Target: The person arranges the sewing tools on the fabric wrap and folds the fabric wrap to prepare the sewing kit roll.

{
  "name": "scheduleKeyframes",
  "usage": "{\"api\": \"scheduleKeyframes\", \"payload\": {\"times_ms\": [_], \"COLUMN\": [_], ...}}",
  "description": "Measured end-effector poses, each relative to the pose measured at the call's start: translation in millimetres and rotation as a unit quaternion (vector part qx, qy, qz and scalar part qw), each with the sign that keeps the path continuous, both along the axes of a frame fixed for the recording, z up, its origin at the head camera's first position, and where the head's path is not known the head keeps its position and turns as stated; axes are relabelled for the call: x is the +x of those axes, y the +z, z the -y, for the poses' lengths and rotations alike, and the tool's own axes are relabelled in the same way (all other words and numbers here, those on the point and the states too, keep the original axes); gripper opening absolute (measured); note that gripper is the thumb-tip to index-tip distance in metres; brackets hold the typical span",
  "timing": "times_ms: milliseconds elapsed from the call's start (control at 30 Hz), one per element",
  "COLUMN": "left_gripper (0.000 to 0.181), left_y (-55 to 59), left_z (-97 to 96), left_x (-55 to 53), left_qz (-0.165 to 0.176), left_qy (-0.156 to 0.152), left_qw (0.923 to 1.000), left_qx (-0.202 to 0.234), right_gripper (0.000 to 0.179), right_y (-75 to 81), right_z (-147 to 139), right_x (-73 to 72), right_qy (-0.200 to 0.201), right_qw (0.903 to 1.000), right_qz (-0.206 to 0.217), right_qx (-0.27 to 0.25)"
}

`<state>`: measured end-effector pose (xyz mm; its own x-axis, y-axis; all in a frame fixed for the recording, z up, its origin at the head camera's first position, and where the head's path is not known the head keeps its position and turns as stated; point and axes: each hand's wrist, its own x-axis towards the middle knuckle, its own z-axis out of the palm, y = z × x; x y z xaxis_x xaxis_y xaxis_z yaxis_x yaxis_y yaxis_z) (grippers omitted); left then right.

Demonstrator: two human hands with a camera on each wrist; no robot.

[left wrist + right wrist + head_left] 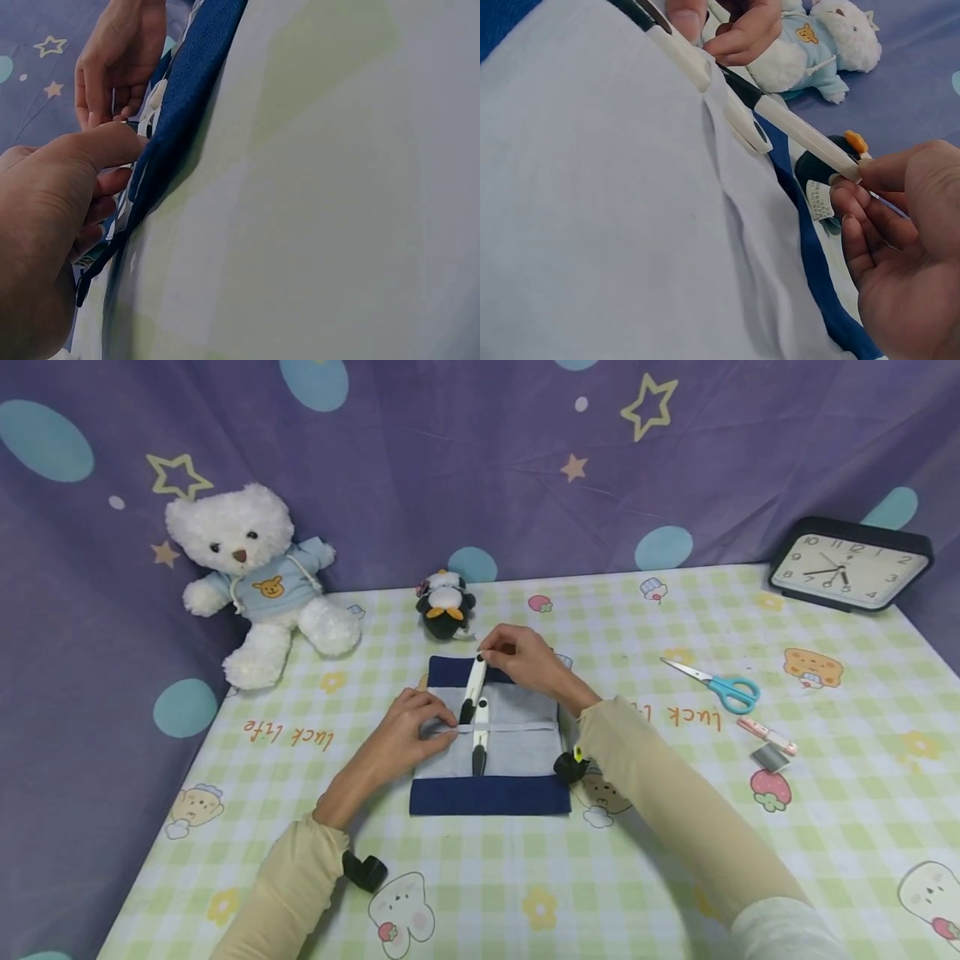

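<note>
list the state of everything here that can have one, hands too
left hand, pinching band
right hand, pinching upper tool
upper tool, tilted, black end by band
lower tool, tucked under band
band, across case, over lower tool
case, laid open
scissors, closed
clock, standing
bear, sitting
penguin, posture unclear

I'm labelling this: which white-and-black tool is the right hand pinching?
The upper tool in the head view, its white end in the right hand; the other tool lies tucked under the pale band.
</note>
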<state>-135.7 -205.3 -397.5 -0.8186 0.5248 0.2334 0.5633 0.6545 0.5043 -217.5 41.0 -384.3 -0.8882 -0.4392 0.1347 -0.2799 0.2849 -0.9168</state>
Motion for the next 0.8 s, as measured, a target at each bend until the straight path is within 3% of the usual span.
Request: {"api": "scheduleKeyframes", "payload": {"times_ms": [500,800], "left_gripper": [0.008,0.008], "left_y": [0.9,1.4], "left_z": [0.5,0.4], "left_x": [-0.3,-1.2], "left_qz": [0.038,0.05], "left_qy": [0.017,0.019], "left_qw": [0.9991,0.9985], "left_qx": [0.009,0.014], "right_gripper": [0.015,0.015], "right_y": [-7.0,-11.3], "right_z": [6.4,9.6], "right_x": [3.0,2.7], "right_qy": [0.008,0.019], "right_qw": [0.9994,0.9989], "right_qz": [0.012,-0.004], "right_qx": [0.031,0.042]}}
